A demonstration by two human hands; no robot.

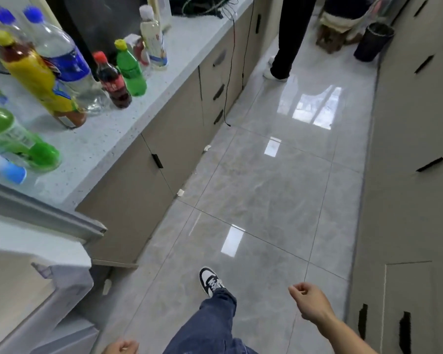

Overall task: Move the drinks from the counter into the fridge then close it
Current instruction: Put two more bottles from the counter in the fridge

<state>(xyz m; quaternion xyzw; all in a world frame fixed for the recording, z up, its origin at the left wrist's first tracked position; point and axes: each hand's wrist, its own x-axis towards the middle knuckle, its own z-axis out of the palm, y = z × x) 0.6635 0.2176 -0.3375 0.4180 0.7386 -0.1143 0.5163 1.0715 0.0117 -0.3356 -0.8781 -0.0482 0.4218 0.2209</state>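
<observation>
Both hands hung loosely curled, empty — right hand (308, 301) at five o'clock, left hand (120, 348) at six. Labels on the counter (118, 139) bottles (113, 80) blurred, unreadable.

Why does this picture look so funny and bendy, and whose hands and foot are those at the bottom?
A person wears a wide camera on their head, looking down, so straight edges bend. The left hand and right hand are theirs, both loosely curled and holding nothing. The shoe is theirs too. On the counter stand drinks: a cola bottle, a green bottle, a yellow-labelled one, and water bottles. The open fridge door shows at lower left. Someone else stands farther off.
</observation>
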